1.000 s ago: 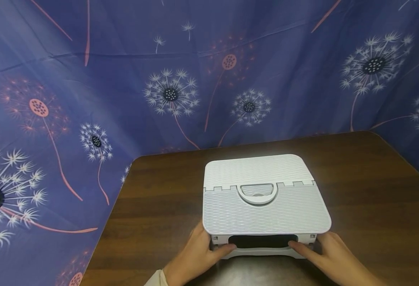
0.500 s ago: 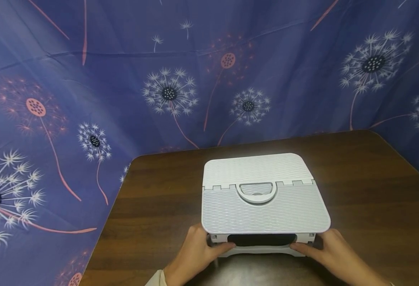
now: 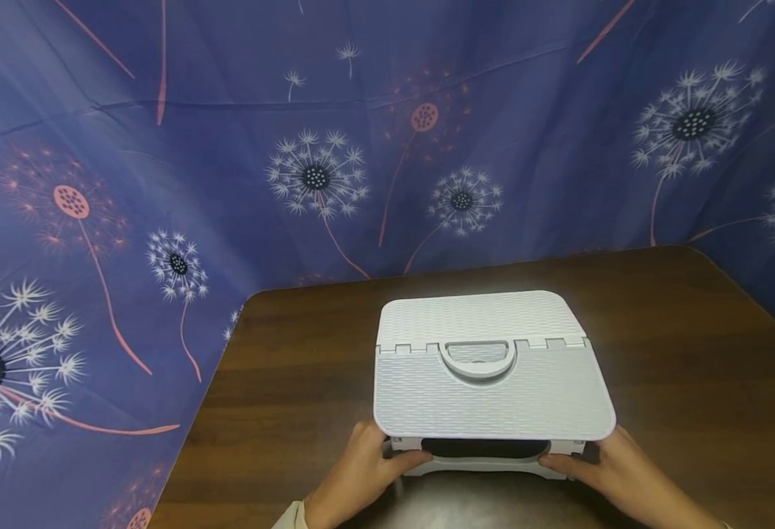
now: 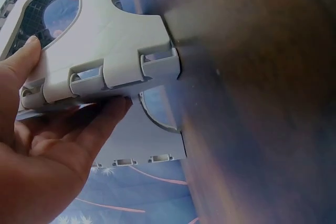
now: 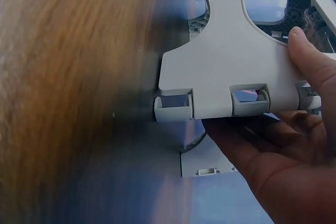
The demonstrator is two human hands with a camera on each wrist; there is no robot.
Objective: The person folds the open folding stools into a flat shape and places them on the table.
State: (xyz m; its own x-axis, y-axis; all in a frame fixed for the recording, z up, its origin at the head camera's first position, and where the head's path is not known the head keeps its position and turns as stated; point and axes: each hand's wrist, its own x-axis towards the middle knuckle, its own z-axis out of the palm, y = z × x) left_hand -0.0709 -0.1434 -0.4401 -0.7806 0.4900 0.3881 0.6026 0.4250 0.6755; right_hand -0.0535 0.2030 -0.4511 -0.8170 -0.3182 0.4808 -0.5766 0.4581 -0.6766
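A white folding step stool (image 3: 493, 404) stands unfolded on the brown wooden table (image 3: 294, 382). Its textured top is flat, with a hinge seam across it and a half-round carry handle (image 3: 478, 372) lying in the middle. My left hand (image 3: 359, 470) grips the near left corner under the top, thumb on the front leg panel (image 4: 126, 35) and fingers round its hinged side. On the opposite corner, my right hand (image 3: 625, 474) grips the same way, its thumb by the panel's cut-out. Both wrist views show the panel's foot close to the tabletop.
A blue fabric backdrop (image 3: 228, 162) with dandelion prints hangs behind the table and along its left and right sides. Tabletop surrounds the stool on all sides.
The stool stays in place with both hands gripping it. Both thumbs have shifted slightly outward along the front panel, and the head view has moved a little.
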